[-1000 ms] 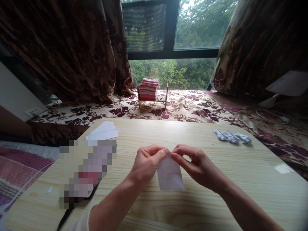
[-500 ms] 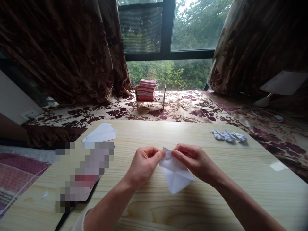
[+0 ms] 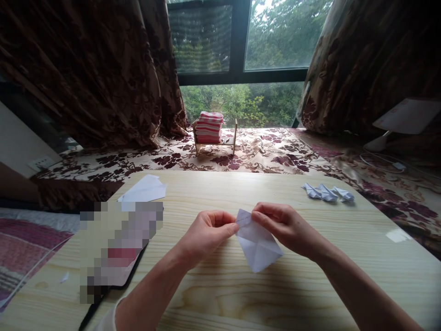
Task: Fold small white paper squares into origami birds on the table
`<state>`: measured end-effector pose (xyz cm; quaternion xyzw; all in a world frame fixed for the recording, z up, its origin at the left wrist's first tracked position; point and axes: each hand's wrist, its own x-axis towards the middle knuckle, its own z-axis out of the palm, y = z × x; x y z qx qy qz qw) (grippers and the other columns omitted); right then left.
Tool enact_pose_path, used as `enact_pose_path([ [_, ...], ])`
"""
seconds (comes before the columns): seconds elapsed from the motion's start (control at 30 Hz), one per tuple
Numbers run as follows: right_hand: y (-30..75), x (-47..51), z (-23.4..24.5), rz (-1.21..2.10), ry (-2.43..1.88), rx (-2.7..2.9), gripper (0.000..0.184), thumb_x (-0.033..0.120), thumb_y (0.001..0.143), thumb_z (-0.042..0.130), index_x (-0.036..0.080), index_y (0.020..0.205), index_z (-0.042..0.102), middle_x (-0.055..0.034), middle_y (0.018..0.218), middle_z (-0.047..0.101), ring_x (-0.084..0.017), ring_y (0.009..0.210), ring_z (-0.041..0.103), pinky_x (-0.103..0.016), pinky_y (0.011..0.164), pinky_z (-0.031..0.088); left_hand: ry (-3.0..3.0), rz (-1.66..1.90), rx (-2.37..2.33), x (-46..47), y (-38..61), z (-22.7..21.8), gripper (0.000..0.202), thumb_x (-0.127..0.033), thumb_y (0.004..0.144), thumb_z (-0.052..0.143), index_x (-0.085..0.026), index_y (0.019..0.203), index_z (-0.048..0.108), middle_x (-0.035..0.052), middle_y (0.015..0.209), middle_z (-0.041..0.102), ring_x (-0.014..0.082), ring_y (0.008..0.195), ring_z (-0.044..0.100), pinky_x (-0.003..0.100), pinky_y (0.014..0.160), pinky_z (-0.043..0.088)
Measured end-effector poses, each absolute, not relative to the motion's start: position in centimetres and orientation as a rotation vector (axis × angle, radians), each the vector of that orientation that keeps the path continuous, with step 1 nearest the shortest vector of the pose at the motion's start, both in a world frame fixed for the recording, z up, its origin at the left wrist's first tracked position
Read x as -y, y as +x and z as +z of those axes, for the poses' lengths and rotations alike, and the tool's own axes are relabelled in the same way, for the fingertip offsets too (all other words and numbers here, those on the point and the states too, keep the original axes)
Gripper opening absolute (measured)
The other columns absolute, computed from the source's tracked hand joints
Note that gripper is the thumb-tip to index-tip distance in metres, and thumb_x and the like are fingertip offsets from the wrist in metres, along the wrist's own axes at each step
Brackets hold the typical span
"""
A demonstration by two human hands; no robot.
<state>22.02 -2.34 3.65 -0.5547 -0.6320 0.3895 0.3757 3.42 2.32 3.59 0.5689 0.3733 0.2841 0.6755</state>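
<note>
A small sheet of white paper [image 3: 257,248], marked with crossing crease lines, hangs tilted above the wooden table [image 3: 213,294]. On its left edge, near the upper corner, my left hand [image 3: 206,232] is closed in a pinch of thumb and forefinger. Opposite, my right hand [image 3: 280,225] pinches the upper right edge. Faint writing shows on the top corner between the two hands. Beyond my right hand, several folded white paper pieces [image 3: 324,192] lie in a row near the far right of the table.
White paper sheets [image 3: 144,188] lie at the table's far left, beside a blurred-out flat object [image 3: 132,248] with a dark edge. Paper scraps rest at the left and on the right [image 3: 398,236]. Behind the table, a small stand [image 3: 215,144] carries folded striped cloths [image 3: 209,127].
The paper has moved slightly right and turned, showing more of its written top corner. My right hand has shifted a little right; my left fingertips now sit at the paper's left edge.
</note>
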Motion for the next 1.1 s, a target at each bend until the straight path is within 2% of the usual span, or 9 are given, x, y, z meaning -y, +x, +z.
enact_pose_path([
  [0.13,21.5,2.5,3.6,1.035,-1.396,1.682,0.031,0.04,0.086,0.051,0.014,0.07,0.059,0.001,0.061,0.052,-0.01,0.058,0.043,-0.02,0.05,0.033,1.268,0.654,-0.85,-2.4,3.7,3.5,0.017,-0.024,0.067,0.068,-0.013,0.08,0.066,0.0007,0.07,0.064,0.0102,0.064,0.052,0.021,0.061,0.038],
  [0.3,21.6,2.1,3.0,0.952,-1.401,1.758,0.031,0.039,0.084,0.054,0.015,0.068,0.063,-0.0013,0.064,0.059,-0.012,0.062,0.049,-0.022,0.053,0.037,1.376,0.61,-0.859,-2.5,3.6,2.9,0.014,-0.025,0.067,0.066,-0.012,0.065,0.063,-0.0005,0.061,0.058,0.0091,0.059,0.048,0.02,0.055,0.035],
  [0.47,23.9,1.1,2.3,0.726,-1.445,1.337,0.037,0.051,0.079,0.058,0.015,0.076,0.067,-0.006,0.074,0.066,-0.017,0.07,0.058,-0.027,0.066,0.047,1.041,0.986,-1.014,-3.5,3.2,2.8,0.014,-0.021,0.064,0.071,-0.012,0.065,0.06,-0.0043,0.054,0.054,0.0048,0.05,0.043,0.017,0.05,0.033],
  [0.57,23.2,1.1,2.6,0.921,-1.439,1.301,0.049,0.059,0.08,0.052,0.013,0.085,0.069,-0.0097,0.082,0.068,-0.018,0.071,0.06,-0.031,0.065,0.05,0.806,1.09,-0.994,-3.6,3.4,2.9,0.018,-0.02,0.063,0.073,-0.013,0.071,0.059,-0.0047,0.055,0.055,0.0054,0.051,0.048,0.018,0.055,0.041],
  [0.67,20.8,1.8,2.9,1.068,-1.44,1.415,0.039,0.051,0.077,0.06,0.015,0.088,0.068,-0.0056,0.078,0.067,-0.016,0.067,0.057,-0.028,0.061,0.048,0.709,1.02,-0.916,-2.9,4.0,3.0,0.022,-0.018,0.061,0.076,-0.013,0.072,0.058,-0.0016,0.062,0.061,0.0096,0.059,0.059,0.026,0.068,0.05],
  [0.8,18.7,2.3,2.8,0.926,-1.452,1.288,0.034,0.05,0.074,0.063,0.016,0.069,0.064,-0.0021,0.06,0.059,-0.014,0.056,0.051,-0.026,0.05,0.041,0.757,0.848,-0.835,-2.0,4.3,3.0,0.024,-0.023,0.06,0.078,-0.012,0.071,0.06,0.0013,0.061,0.063,0.0116,0.059,0.06,0.028,0.068,0.051],
  [0.87,18.7,2.3,2.7,0.909,-1.432,1.274,0.035,0.05,0.072,0.064,0.016,0.067,0.062,-0.0012,0.055,0.055,-0.014,0.054,0.049,-0.026,0.047,0.038,0.861,0.812,-0.837,-1.9,4.3,2.9,0.024,-0.027,0.061,0.078,-0.013,0.071,0.061,0.0,0.06,0.061,0.0108,0.057,0.057,0.028,0.065,0.05],
  [0.97,19.2,2.2,2.8,0.955,-1.346,1.343,0.034,0.049,0.074,0.063,0.015,0.074,0.063,-0.0022,0.061,0.058,-0.016,0.059,0.052,-0.027,0.051,0.041,1.123,0.855,-0.886,-2.0,4.0,3.0,0.021,-0.031,0.066,0.073,-0.013,0.071,0.065,-0.0002,0.063,0.061,0.0093,0.056,0.052,0.024,0.059,0.045],
  [1.1,19.5,2.2,3.1,1.003,-1.329,1.341,0.034,0.048,0.074,0.063,0.018,0.061,0.055,-0.0001,0.054,0.053,-0.017,0.061,0.054,-0.026,0.053,0.043,1.3,0.874,-0.907,-2.1,4.0,3.2,0.018,-0.031,0.069,0.069,-0.013,0.068,0.07,0.0023,0.067,0.066,0.0105,0.061,0.051,0.023,0.06,0.04],
])
